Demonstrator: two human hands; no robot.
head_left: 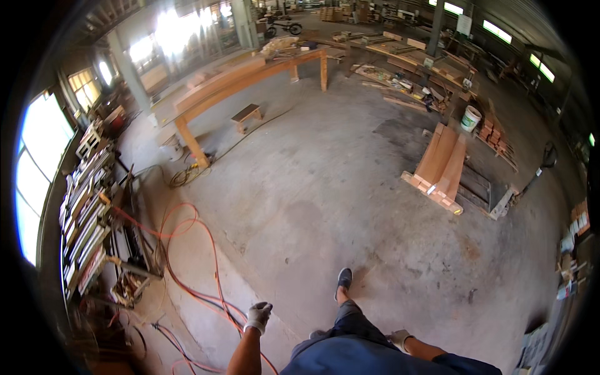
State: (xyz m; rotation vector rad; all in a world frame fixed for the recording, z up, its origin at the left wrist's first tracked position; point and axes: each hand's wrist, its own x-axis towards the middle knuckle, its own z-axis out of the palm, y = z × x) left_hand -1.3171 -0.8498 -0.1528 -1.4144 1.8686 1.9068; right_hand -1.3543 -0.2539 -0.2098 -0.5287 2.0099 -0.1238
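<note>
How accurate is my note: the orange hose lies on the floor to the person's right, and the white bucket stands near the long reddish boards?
One slip: the orange hose lies to the person's left, near the gloved left hand, as the head view shows. The white bucket does stand near the long reddish boards.

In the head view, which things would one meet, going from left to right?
Large bright window, gloved left hand, forward dark shoe, gloved right hand, white bucket, pallet-jack handle.
</note>
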